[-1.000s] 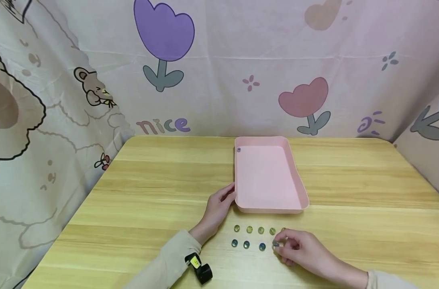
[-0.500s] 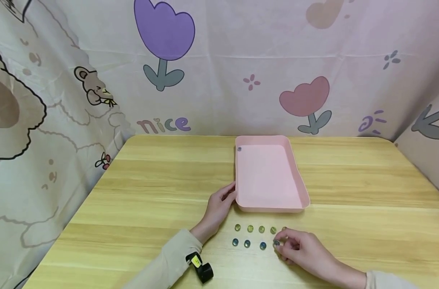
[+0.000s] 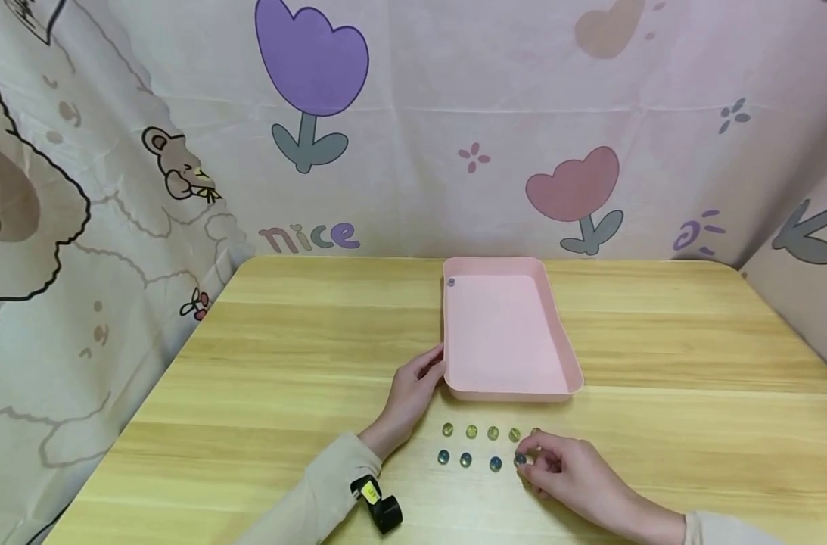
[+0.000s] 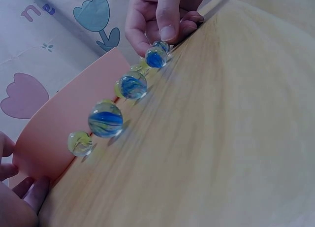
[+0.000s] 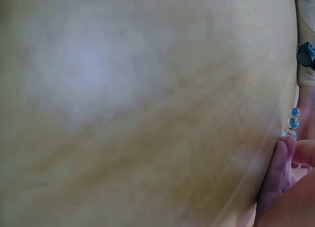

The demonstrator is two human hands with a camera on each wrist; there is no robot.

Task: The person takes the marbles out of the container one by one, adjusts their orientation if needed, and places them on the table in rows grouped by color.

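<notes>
In the head view, my right hand [image 3: 576, 473] pinches a blue glass marble [image 3: 520, 459] between thumb and index finger, low at the right end of the front row. Left of it, 3 more blue marbles [image 3: 465, 459] lie in line on the table. Behind them runs a row of several yellow marbles [image 3: 492, 433], its right end partly hidden by the index finger. My left hand [image 3: 408, 397] rests its fingers against the left side of a pink tray [image 3: 508, 397], near the front corner. The left wrist view shows its fingers [image 4: 37, 193] at the tray wall.
A small round object [image 3: 451, 281] sits in the tray's far left corner. The wooden table [image 3: 284, 363] backs onto a printed cloth [image 3: 413, 151], which also hangs along the left and right. A black camera [image 3: 386, 515] is strapped to the left wrist.
</notes>
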